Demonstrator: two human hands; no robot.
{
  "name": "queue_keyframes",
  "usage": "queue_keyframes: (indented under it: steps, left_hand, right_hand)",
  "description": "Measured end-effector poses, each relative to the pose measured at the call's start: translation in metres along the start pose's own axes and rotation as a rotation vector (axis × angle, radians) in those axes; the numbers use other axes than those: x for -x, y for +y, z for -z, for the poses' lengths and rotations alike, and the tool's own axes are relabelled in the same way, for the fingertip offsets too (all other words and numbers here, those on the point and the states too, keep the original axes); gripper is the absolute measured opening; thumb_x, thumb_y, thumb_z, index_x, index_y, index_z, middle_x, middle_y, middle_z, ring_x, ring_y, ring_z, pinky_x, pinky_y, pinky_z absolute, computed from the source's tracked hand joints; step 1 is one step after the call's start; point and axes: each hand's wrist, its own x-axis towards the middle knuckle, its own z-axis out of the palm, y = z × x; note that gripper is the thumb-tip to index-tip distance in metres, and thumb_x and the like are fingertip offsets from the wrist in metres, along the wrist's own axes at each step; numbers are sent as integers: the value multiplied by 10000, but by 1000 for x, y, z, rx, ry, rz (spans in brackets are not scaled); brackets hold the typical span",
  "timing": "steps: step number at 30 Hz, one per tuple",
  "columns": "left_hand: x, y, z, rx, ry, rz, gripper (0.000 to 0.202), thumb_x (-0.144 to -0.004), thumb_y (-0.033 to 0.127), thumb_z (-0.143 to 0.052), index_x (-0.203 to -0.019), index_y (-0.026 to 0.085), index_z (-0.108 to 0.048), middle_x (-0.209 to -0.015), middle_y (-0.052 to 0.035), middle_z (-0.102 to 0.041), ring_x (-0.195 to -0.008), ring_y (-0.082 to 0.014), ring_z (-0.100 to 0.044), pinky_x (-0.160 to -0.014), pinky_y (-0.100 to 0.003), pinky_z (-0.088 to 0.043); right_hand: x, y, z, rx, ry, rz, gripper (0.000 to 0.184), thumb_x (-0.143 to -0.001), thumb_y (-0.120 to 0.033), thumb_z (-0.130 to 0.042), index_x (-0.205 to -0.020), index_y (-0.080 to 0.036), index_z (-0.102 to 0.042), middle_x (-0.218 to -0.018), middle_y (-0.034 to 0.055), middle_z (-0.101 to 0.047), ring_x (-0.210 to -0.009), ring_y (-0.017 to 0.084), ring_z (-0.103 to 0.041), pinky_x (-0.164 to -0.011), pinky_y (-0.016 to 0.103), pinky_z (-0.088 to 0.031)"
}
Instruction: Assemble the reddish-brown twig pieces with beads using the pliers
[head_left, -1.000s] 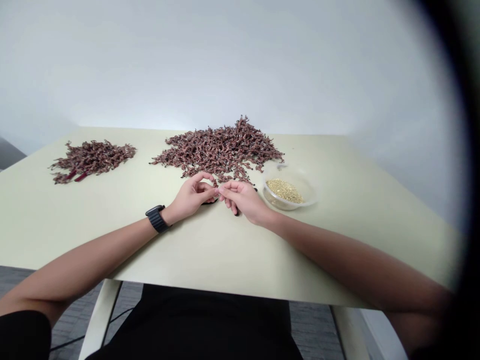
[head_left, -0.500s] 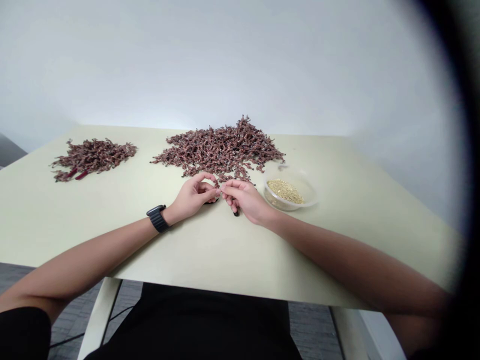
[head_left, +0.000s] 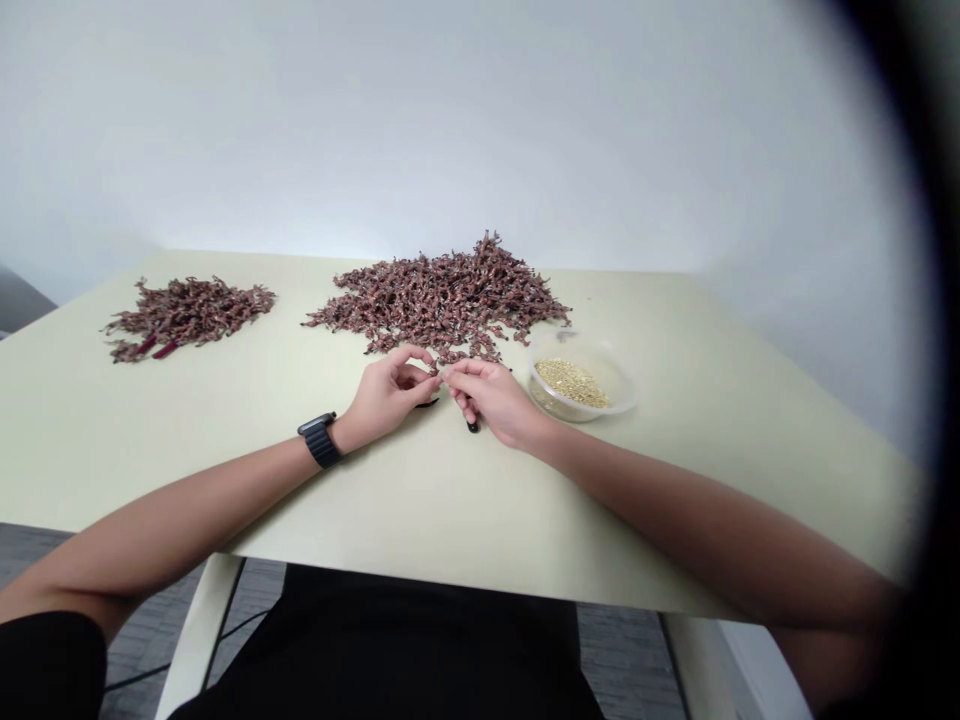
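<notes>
Our left fingers and right fingers pinch together on a small dark sprig, whose long axis we cannot make out, with both hands about equally near it. The big pile of reddish-brown dried sprigs lies just beyond, the clear bowl of pale grains just right, a smaller pile well left, and the table's near edge behind our wrists.

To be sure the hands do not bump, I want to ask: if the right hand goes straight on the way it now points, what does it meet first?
The right hand would most likely meet the left hand first, at its fingertips just ahead. Depth is unclear from this view, so they may already touch.
</notes>
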Motion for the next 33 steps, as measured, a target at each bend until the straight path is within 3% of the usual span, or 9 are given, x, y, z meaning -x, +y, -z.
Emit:
queue_keyframes:
  steps: [7, 13, 33]
  left_hand:
    - [-4, -1, 5, 157, -67, 99, 408, -867, 360, -779, -1149, 168, -556, -781, -54, -744, -679, -149, -692, -672, -265, -577]
    - [-4, -1, 7, 257, -170, 143, 438, -859, 349, -795, -1163, 166, -539, -808, -72, -755, -631, -142, -685, -636, -263, -565]
    - [-4, -3, 8, 272, -228, 175, 410, -866, 356, -794, -1129, 172, -539, -787, -72, -751, -583, -139, -671, -571, -254, -564]
  right_hand:
    - [8, -1, -4, 153, 55, 139, 249, -885, -459, -676, -900, -214, -636, -630, -41, -557, -443, 107, -477, -394, 251, -394]
    - [14, -4, -5, 485, 169, 448, 216, -938, -420, -624, -947, -213, -688, -765, 20, -645, -668, 156, -586, -617, 287, -469]
    - [13, -7, 1, 724, 116, 556, 189, -993, -356, -550, -989, -214, -674, -738, 7, -638, -619, 150, -527, -634, 295, -415]
